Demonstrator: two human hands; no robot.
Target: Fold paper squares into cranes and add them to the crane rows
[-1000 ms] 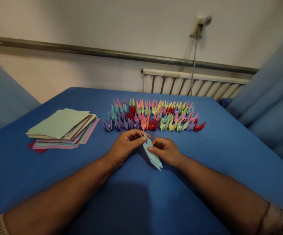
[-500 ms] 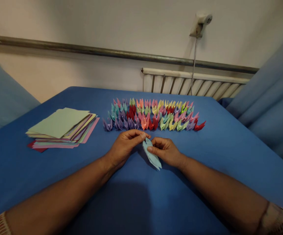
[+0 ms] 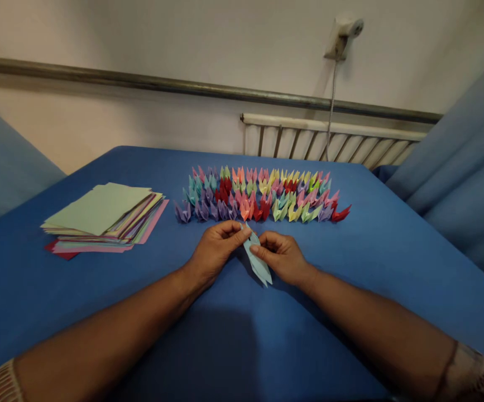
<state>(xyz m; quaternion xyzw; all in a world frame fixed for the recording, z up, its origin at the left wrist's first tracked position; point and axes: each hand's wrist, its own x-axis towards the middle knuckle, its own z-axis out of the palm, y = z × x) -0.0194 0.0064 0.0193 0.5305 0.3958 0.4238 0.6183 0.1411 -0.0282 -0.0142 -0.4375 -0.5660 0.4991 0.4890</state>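
A narrow, partly folded piece of light blue paper (image 3: 258, 262) is held just above the blue table (image 3: 371, 257), pointing down toward me. My left hand (image 3: 214, 250) pinches its upper tip between thumb and fingers. My right hand (image 3: 281, 255) grips its right edge with closed fingers. Just beyond my hands, several rows of small folded paper figures (image 3: 262, 195) in purple, red, pink, yellow and green stand on the table.
A stack of flat coloured paper sheets (image 3: 105, 216) with a pale green one on top lies at the left. A metal rail (image 3: 183, 88) and a slatted bed frame (image 3: 329, 139) run along the wall behind. Blue fabric (image 3: 463, 162) hangs at the right.
My hands and the blue paper have shifted slightly upward in view; the pinch on the paper's tip has tightened a little. Nothing else has moved.
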